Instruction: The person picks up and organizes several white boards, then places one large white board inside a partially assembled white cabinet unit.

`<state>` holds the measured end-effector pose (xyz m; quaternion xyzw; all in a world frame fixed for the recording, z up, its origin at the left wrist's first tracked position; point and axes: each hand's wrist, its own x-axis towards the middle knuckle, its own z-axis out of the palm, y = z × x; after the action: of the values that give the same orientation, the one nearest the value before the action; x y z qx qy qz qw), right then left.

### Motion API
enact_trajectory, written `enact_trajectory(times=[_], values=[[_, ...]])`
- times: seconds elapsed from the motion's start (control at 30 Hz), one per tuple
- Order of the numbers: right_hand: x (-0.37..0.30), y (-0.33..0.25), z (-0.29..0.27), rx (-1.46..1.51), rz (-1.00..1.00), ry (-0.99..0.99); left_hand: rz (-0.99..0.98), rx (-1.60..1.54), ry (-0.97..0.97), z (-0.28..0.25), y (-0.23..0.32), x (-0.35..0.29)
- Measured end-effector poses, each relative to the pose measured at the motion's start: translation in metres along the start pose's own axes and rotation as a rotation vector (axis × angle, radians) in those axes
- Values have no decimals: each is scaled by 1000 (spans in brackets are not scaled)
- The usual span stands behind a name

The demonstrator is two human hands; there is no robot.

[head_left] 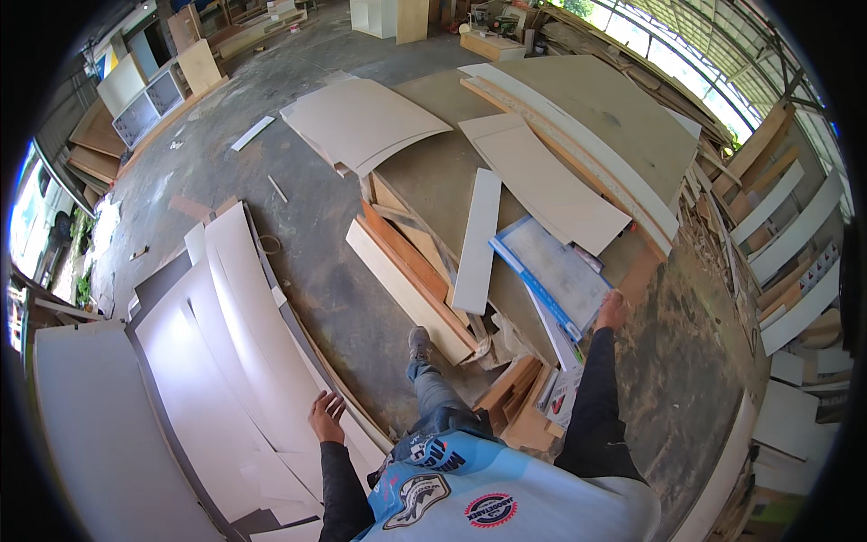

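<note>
My left hand (328, 416) hangs at my side, fingers apart and holding nothing. Below it lies a stack of glossy white sheets (226, 361). On the other side my right hand (611, 310) appears at the near right corner of a flat panel with a blue border (560, 271), its fingers curled. Whether it grips the panel or only passes over it, I cannot tell. That panel rests on a low, broad work table (433, 172). Beside it are a narrow white board (477, 239) and a long pale sheet (542, 181).
A large pale sheet (366, 122) covers the table's far left. Wooden planks (411, 289) lean at its near side, with offcuts (519, 402) close to my legs. More boards (786, 235) stand along the right. A white strip (253, 133) lies on the concrete floor.
</note>
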<state>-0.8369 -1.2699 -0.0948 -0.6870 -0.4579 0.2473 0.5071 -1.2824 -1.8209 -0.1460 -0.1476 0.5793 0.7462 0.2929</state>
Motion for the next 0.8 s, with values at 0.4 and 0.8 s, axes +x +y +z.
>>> enact_trajectory(times=[0.4, 0.8], values=[[172, 7, 124, -650, 57, -33, 405, 201, -234, 250, 155, 160], [132, 3, 181, -207, 43, 183, 494, 484, -788, 564, 216, 227]])
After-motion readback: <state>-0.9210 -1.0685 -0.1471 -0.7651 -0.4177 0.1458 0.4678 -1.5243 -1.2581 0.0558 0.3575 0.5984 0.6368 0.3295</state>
